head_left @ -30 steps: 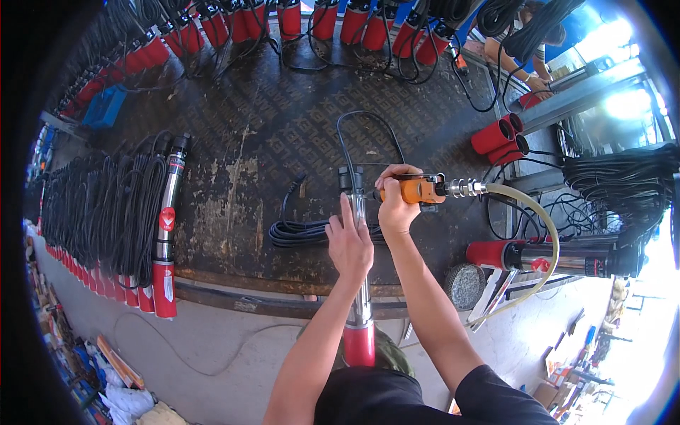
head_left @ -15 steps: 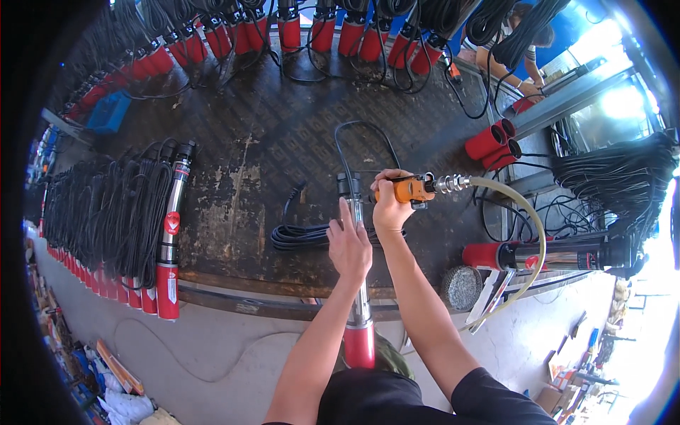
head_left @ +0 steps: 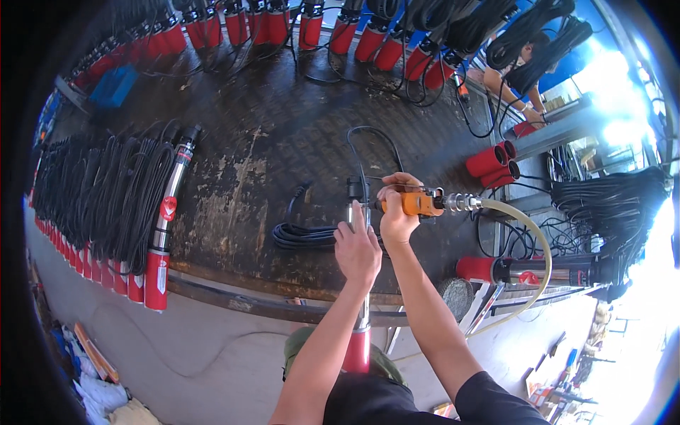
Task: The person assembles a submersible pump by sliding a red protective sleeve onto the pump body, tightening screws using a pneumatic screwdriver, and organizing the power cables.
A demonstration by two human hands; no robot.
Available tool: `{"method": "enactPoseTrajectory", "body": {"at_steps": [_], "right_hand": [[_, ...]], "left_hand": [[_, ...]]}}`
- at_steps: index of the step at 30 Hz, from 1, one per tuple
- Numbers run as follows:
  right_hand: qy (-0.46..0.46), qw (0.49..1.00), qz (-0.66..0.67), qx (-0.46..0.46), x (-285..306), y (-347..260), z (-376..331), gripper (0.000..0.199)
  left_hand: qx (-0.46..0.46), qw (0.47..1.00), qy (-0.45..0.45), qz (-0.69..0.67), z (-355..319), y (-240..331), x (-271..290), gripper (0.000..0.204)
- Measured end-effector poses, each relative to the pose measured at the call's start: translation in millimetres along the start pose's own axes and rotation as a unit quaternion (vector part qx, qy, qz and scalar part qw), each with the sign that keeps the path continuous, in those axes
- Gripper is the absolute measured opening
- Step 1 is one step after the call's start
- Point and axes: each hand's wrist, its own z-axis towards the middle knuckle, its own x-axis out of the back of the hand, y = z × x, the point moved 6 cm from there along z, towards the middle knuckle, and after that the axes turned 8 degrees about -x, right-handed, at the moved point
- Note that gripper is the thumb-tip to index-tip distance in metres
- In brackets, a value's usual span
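Note:
A long submersible pump (head_left: 357, 348), silver with a black head and a red lower end, lies across the table's front edge toward my body. My left hand (head_left: 359, 251) grips its silver barrel just below the black head (head_left: 355, 186), index finger stretched along it. My right hand (head_left: 399, 219) is closed around an orange air tool (head_left: 425, 203), whose front end reaches toward the pump's head; the tip is hidden by my fingers. A black cable (head_left: 375, 129) loops up from the head, and its coil (head_left: 301, 237) lies on the table to the left.
A pale hose (head_left: 542, 244) curves from the tool down past the table's edge. Finished-looking pumps with coiled cables (head_left: 106, 205) stand in a row at left; more red-ended pumps (head_left: 309, 32) line the back. Red tubes (head_left: 489, 161) lie at right. A co-worker's arms (head_left: 506, 92) show at far right.
The camera view has turned and shifted slightly. Both hands keep their holds on the pump and the air tool, the tool staying beside the pump's head.

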Motion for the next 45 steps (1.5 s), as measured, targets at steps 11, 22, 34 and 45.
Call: {"method": "enactPoseTrajectory", "body": {"at_steps": [11,22,34,45], "right_hand": [[-0.017,1.000,-0.009,-0.011,-6.5,-1.1,5.0,0.018],[-0.077,0.996,-0.018,-0.027,-9.5,1.1,14.0,0.014],[-0.075,0.996,-0.045,0.028,-10.7,16.7,11.8,0.014],[0.058,0.995,-0.023,0.081,34.0,-58.2,-26.9,0.009]], "left_hand": [[0.007,1.000,0.012,0.004,0.4,0.0,5.0,0.066],[0.028,0.997,0.067,0.023,-2.2,-1.2,1.3,0.069],[0.031,0.997,0.026,0.065,-6.1,4.5,-4.4,0.077],[0.032,0.995,0.066,0.067,-6.4,10.4,-5.7,0.068]]}}
